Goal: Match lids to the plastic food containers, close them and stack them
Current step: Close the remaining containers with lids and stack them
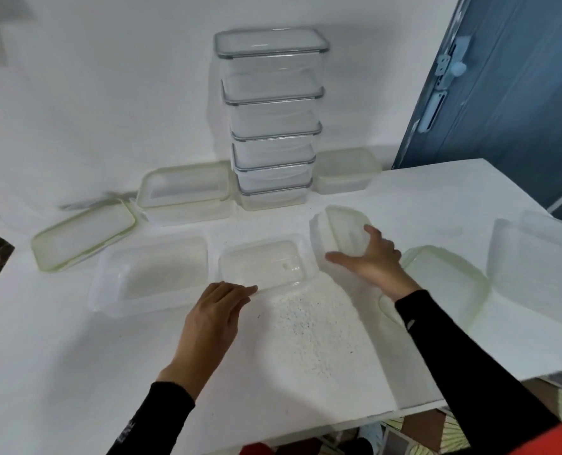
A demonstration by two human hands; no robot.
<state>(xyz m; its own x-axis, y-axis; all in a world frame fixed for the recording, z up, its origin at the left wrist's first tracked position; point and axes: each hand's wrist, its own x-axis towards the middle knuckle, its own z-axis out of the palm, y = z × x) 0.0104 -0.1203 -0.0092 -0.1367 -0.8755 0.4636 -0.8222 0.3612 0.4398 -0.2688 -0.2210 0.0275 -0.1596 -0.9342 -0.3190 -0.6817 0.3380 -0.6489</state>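
A stack of several closed clear containers (273, 119) stands against the back wall. In front of it an open small container (266, 262) lies on the white table (76, 356). My left hand (214, 310) touches its near rim with straight fingers. My right hand (371, 257) grips a small container with a green-rimmed lid (338, 231), tilted. An open larger container (151, 274) lies to the left, a green-rimmed lid (82, 236) beyond it. Another green-rimmed lid (447, 277) lies under my right forearm.
A closed green-lidded container (184, 192) sits left of the stack, an open one (346, 170) to its right. A large clear container (535, 257) stands at the far right table edge. A blue door (502, 93) is behind.
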